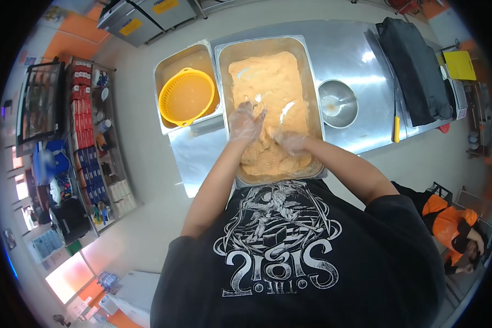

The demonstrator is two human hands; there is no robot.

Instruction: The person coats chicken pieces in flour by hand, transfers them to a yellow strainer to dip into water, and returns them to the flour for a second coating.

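A deep steel pan [315, 104] in front of me holds a thick layer of orange-tinted flour or breading [265, 74], with a few white patches on top. My left hand [247, 124], in a clear thin glove, is over the left part of the mix, with its thumb apart from the fingers and nothing visible in it. My right hand [291, 142], gloved too, reaches in from the right and touches the mix near the middle. Its fingers are blurred and partly covered by the mix. Nearest me, the mix [273, 161] is heaped and lumpy.
Left of the pan, a yellow strainer basket [187, 95] sits in a second steel pan [167, 57] with orange-brown contents. On the right are a steel bowl [338, 104], a yellow-handled knife [396, 128] and a black cover [415, 71]. A person in orange [448, 227] is at far right.
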